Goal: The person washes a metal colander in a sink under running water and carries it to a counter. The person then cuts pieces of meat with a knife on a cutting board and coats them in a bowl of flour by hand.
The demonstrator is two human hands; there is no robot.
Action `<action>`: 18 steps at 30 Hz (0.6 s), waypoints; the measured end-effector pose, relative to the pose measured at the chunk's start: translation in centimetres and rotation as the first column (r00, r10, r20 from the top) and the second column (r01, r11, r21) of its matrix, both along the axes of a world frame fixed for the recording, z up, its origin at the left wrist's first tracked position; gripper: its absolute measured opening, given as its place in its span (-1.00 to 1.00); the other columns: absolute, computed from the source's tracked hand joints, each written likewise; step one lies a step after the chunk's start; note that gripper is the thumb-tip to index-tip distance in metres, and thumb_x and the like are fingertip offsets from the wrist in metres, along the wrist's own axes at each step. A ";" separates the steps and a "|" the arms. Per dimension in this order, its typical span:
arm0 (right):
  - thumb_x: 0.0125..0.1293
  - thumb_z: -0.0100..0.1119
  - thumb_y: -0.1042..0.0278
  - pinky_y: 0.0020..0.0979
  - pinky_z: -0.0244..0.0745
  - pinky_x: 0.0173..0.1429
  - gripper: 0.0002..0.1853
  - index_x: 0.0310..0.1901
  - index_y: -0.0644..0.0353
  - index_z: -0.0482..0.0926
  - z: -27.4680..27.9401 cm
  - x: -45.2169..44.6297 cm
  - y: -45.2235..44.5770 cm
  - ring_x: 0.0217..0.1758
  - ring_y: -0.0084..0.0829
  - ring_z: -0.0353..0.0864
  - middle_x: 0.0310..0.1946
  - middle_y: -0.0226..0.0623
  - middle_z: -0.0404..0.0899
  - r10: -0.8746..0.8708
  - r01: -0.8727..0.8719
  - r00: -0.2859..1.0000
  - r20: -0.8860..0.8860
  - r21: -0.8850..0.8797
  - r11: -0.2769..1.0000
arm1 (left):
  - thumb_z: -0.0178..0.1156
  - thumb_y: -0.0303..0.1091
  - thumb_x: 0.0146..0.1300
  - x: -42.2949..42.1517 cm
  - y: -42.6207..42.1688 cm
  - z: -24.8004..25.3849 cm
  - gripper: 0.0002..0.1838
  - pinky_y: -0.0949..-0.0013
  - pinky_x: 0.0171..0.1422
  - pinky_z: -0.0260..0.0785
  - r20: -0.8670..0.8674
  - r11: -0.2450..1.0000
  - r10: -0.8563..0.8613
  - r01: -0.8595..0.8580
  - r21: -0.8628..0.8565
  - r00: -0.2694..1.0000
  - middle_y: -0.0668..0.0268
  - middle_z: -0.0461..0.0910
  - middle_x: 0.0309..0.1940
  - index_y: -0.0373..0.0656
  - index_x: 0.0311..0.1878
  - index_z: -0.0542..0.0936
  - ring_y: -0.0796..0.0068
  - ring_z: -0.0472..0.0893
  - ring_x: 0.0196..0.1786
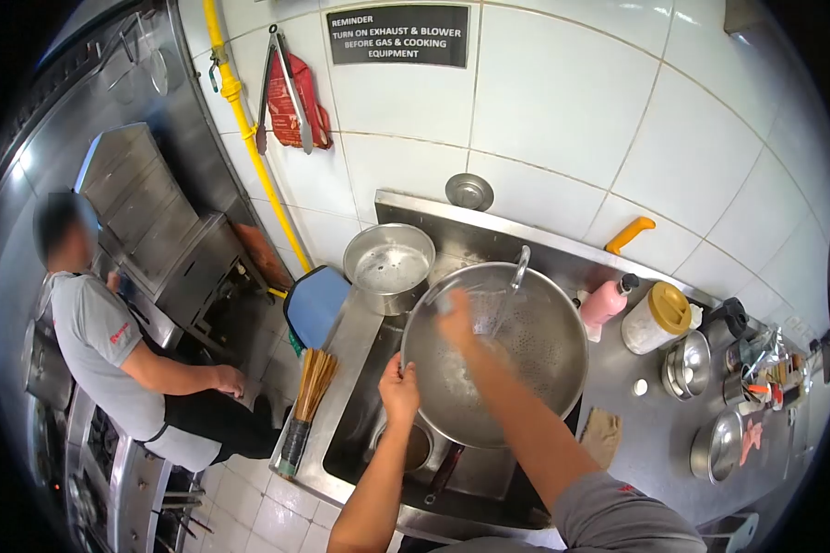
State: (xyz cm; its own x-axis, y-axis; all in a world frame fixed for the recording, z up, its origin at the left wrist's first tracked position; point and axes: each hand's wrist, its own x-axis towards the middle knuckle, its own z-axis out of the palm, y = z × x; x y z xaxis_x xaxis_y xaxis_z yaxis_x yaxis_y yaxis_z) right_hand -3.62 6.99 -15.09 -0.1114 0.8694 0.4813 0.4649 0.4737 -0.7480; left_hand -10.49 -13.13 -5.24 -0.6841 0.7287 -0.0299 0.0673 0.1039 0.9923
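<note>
A large round metal wok (544, 369) lies tilted over the sink (355, 433), its dark handle (444, 475) pointing toward me. Its inner wall is speckled with dots; I cannot tell whether these are drops or holes. Water runs into it from the faucet (522, 267). My left hand (399, 394) is closed on the wok's left rim, thumb on top. Inside the wok, near the upper left wall, my right hand (455, 318) is smeared by motion. Something pale shows at its fingertips, too blurred to name.
A metal pot (389, 293) of liquid stands behind left, a bamboo brush (309, 405) on the sink's left edge. On the right are a pink pump bottle (607, 304), a yellow-lidded jar (657, 318), metal bowls (717, 447) and a cloth (601, 438). A co-worker (111, 341) stands at left.
</note>
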 end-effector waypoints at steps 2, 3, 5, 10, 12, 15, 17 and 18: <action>0.02 0.26 0.43 -0.09 0.27 0.38 -0.39 0.18 0.19 0.37 5.0 1.6 -8.3 0.31 -0.02 0.37 0.18 0.05 0.42 0.565 -0.467 0.821 0.085 -0.470 0.749 | 0.17 -0.52 0.31 -1.2 0.6 -1.5 -0.76 0.53 -0.31 0.33 -0.098 0.989 0.034 -0.019 0.147 0.995 0.41 0.60 -0.44 -0.28 0.04 0.59 0.68 0.46 -0.42; 0.03 0.24 0.40 -0.06 0.28 0.37 -0.40 0.20 0.15 0.38 7.3 3.4 -11.0 0.31 -0.04 0.38 0.19 0.05 0.42 0.784 -0.551 0.618 0.058 -0.680 0.485 | 0.17 -0.52 0.31 -1.7 0.4 -1.6 -0.76 0.51 -0.25 0.37 -0.079 0.994 0.036 -0.028 0.103 0.996 0.35 0.64 -0.40 -0.29 0.03 0.59 0.65 0.52 -0.38; 0.00 0.27 0.25 -0.11 0.44 0.12 -0.32 0.25 0.04 0.40 8.2 9.3 -12.0 0.06 -0.08 0.55 0.11 -0.01 0.50 0.942 -0.415 0.252 0.219 -0.855 0.310 | 0.14 -0.54 0.33 -1.4 0.5 -1.6 -0.77 0.50 -0.19 0.39 -0.020 0.993 0.013 -0.010 0.116 1.000 0.36 0.65 -0.34 -0.28 0.03 0.58 0.64 0.53 -0.33; 0.08 0.31 0.26 -0.06 0.51 0.12 -0.48 0.15 0.01 0.54 10.1 19.1 -3.4 0.14 -0.04 0.52 0.13 -0.07 0.48 0.564 -0.052 0.094 0.821 -0.561 0.826 | 0.10 -0.58 0.35 -0.3 1.3 -1.7 -0.74 0.52 -0.08 0.40 0.054 0.996 -0.048 0.044 0.072 0.997 0.34 0.65 -0.21 -0.31 0.08 0.55 0.63 0.55 -0.22; 0.11 0.29 0.26 -0.06 0.56 0.02 -0.48 0.16 0.05 0.48 6.6 18.1 -0.8 0.04 0.04 0.55 0.06 0.03 0.42 0.177 -0.094 0.394 0.902 -0.152 0.984 | 0.11 -0.58 0.35 -0.4 0.9 -1.4 -0.73 0.52 -0.06 0.39 0.005 0.995 -0.071 0.071 0.064 0.997 0.32 0.65 -0.19 -0.31 0.10 0.55 0.62 0.56 -0.20; 0.15 0.26 0.29 -0.02 0.52 0.07 -0.48 0.15 0.14 0.38 3.8 10.4 -0.7 0.17 0.08 0.41 0.10 0.04 0.35 0.201 -0.051 0.706 0.679 -0.234 0.971 | 0.14 -0.56 0.31 -0.6 0.9 -1.8 -0.73 0.46 -0.14 0.42 0.016 0.998 -0.010 0.009 0.067 1.000 0.26 0.68 -0.32 -0.30 0.06 0.58 0.59 0.57 -0.31; 0.15 0.24 0.31 0.00 0.46 0.12 -0.53 0.09 0.18 0.38 1.8 4.9 -4.7 0.15 0.10 0.41 0.10 0.07 0.34 0.213 -0.119 0.761 0.613 -0.191 0.974 | 0.13 -0.55 0.31 -0.5 0.9 -1.8 -0.73 0.43 -0.09 0.44 -0.068 0.993 0.025 -0.017 0.116 0.997 0.21 0.69 -0.28 -0.34 0.06 0.58 0.55 0.60 -0.26; 0.14 0.23 0.31 0.00 0.44 0.15 -0.53 0.09 0.19 0.38 1.4 3.6 -7.8 0.11 0.11 0.44 0.06 0.08 0.36 0.279 -0.200 0.799 0.532 -0.204 0.958 | 0.13 -0.55 0.31 -0.7 0.7 -1.9 -0.73 0.43 -0.09 0.44 -0.064 0.993 0.025 -0.018 0.115 0.998 0.21 0.69 -0.28 -0.34 0.06 0.58 0.55 0.60 -0.26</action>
State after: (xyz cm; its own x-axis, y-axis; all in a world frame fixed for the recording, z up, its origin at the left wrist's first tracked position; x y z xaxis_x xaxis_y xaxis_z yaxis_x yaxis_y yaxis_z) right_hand -0.07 -0.79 -13.73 -0.5356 0.8293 0.1592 0.7011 0.5418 -0.4635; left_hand -11.18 -12.40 -7.15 -0.6974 0.7100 0.0977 0.1311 -0.0076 0.9913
